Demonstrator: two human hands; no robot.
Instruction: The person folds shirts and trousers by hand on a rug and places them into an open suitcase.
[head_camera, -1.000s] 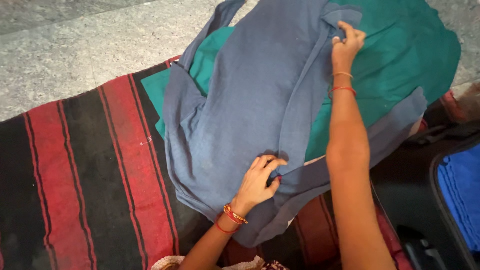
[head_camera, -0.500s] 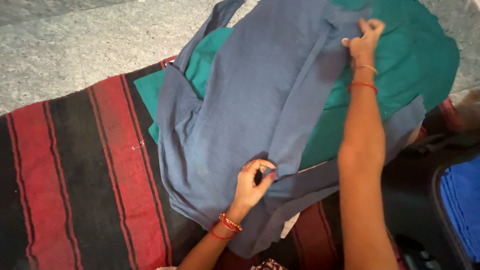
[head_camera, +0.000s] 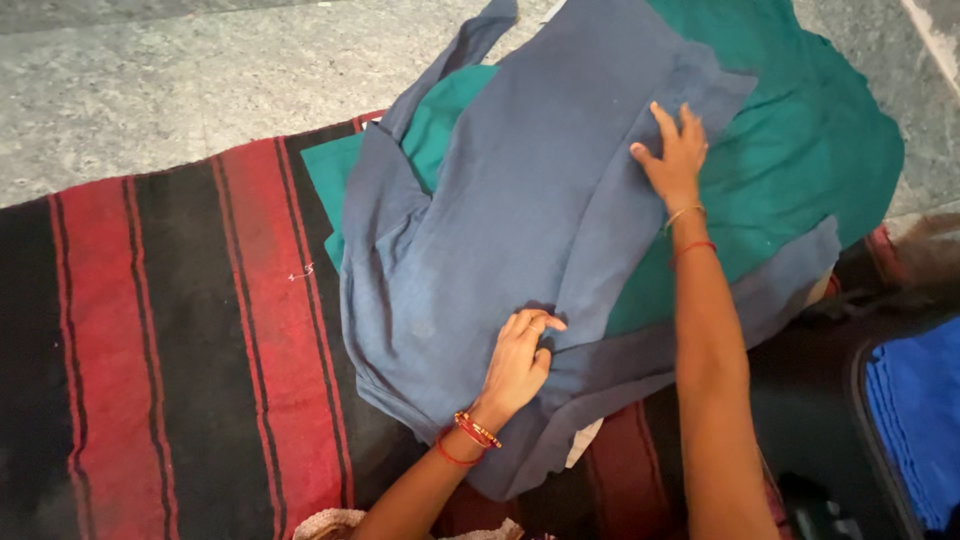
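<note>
Your left hand pinches a fold of the grey-blue cloth lying over green cloth on the red-and-black striped blanket, while your right hand presses flat, fingers spread.

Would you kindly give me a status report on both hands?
Left hand pinching grey-blue cloth. Right hand flat on it. Green cloth underneath.

The place looked like a home floor: a grey speckled stone floor filled the upper left, with a red-and-black striped woven blanket spread across it below.
</note>
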